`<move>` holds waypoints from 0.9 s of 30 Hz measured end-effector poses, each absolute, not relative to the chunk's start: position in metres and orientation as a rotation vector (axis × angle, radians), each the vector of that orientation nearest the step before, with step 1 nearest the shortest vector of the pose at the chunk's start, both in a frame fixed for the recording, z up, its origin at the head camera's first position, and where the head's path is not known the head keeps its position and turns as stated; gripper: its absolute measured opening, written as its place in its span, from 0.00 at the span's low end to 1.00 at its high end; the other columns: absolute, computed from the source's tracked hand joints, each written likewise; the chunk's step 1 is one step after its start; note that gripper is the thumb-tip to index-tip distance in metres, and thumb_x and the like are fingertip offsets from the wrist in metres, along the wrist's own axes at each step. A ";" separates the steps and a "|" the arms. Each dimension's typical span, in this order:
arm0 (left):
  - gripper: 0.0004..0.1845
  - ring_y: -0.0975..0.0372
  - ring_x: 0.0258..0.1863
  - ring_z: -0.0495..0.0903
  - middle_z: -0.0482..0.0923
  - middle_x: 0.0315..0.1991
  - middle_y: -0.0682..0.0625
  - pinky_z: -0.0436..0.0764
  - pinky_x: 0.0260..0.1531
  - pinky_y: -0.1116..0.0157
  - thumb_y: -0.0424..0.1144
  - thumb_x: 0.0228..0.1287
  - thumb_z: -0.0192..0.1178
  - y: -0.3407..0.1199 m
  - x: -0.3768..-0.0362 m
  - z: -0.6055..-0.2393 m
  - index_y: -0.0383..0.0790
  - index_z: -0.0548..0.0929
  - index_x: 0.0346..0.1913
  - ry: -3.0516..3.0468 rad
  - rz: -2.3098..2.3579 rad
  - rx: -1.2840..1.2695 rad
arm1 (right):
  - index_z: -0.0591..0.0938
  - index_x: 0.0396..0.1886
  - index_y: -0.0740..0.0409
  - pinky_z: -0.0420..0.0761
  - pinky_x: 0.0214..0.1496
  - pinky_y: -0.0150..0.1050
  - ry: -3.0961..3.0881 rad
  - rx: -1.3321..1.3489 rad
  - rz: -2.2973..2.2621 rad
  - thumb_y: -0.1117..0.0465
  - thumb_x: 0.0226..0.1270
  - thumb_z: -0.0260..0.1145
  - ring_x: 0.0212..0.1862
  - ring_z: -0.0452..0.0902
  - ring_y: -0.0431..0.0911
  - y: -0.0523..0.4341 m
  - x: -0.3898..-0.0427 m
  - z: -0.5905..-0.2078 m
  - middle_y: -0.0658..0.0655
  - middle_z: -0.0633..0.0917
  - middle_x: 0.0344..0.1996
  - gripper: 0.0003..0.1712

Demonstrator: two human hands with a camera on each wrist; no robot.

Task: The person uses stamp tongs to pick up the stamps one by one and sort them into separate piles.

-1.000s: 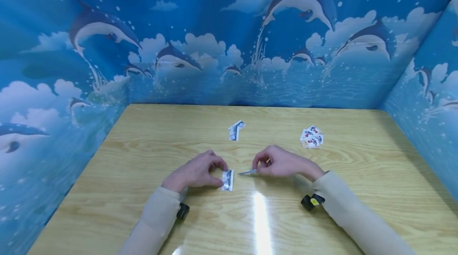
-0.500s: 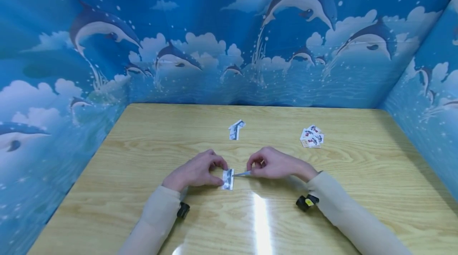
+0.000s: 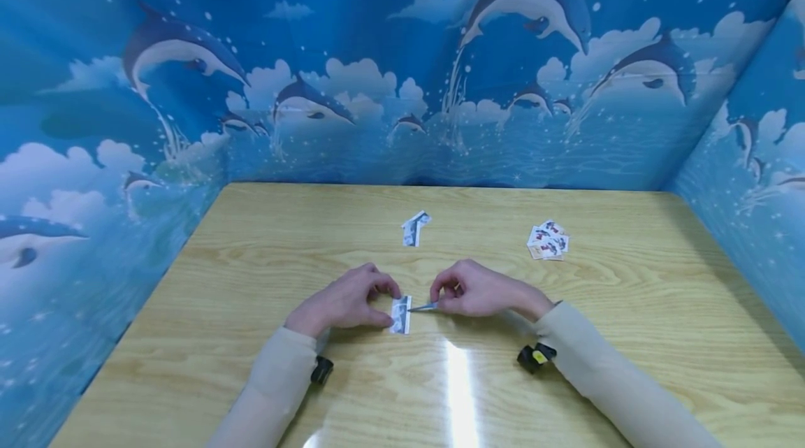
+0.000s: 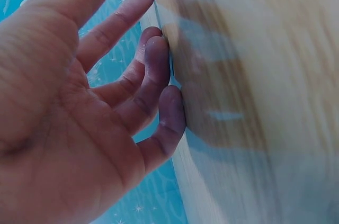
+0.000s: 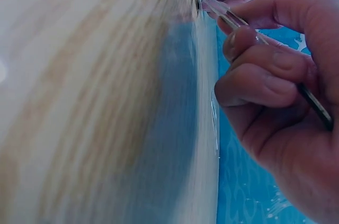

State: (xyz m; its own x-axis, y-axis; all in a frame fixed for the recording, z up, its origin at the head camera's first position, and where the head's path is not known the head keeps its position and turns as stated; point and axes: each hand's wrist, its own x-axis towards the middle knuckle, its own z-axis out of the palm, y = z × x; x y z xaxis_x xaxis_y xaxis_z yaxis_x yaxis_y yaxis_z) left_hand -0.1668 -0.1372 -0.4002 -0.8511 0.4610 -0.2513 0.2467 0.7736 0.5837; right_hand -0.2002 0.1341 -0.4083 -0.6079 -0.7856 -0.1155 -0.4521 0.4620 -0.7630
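A small white card (image 3: 400, 315) with a blue-grey print lies on the table in front of me. My left hand (image 3: 349, 298) holds it by its left side, the index fingertip at the upper corner and the thumb at the lower. In the left wrist view the other fingers of the left hand (image 4: 106, 97) rest loosely bent on the tabletop; the card is hidden there. My right hand (image 3: 481, 288) pinches slim metal tweezers (image 3: 424, 307), their tip right at the card's right edge. In the right wrist view the tweezers (image 5: 228, 15) show two prongs, with a dark end behind the curled fingers.
Two overlapping blue-grey printed cards (image 3: 411, 231) lie farther back on the wooden table (image 3: 283, 224). To the right is a cluster of several cards (image 3: 548, 242) with red and dark pictures. A dolphin-print curtain (image 3: 377, 84) hangs behind and at both sides.
My right hand has moved left with the tweezers, bringing their tip from a gap beside the card to its right edge. The left hand has stayed in place.
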 end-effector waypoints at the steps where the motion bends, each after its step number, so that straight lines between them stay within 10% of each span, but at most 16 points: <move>1: 0.19 0.62 0.44 0.73 0.75 0.46 0.54 0.75 0.49 0.60 0.45 0.54 0.78 -0.137 -0.167 -0.400 0.57 0.86 0.49 2.584 0.776 0.536 | 0.88 0.40 0.54 0.71 0.29 0.30 2.259 -1.036 -0.982 0.63 0.66 0.67 0.23 0.68 0.35 0.134 -0.200 -0.408 0.45 0.77 0.21 0.06; 27: 0.24 0.61 0.48 0.78 0.79 0.52 0.50 0.80 0.55 0.56 0.46 0.60 0.74 -0.151 -0.180 -0.398 0.51 0.83 0.60 2.646 0.934 0.561 | 0.88 0.43 0.56 0.69 0.29 0.31 2.383 -0.753 -1.162 0.63 0.68 0.66 0.23 0.66 0.39 0.155 -0.213 -0.406 0.48 0.76 0.22 0.07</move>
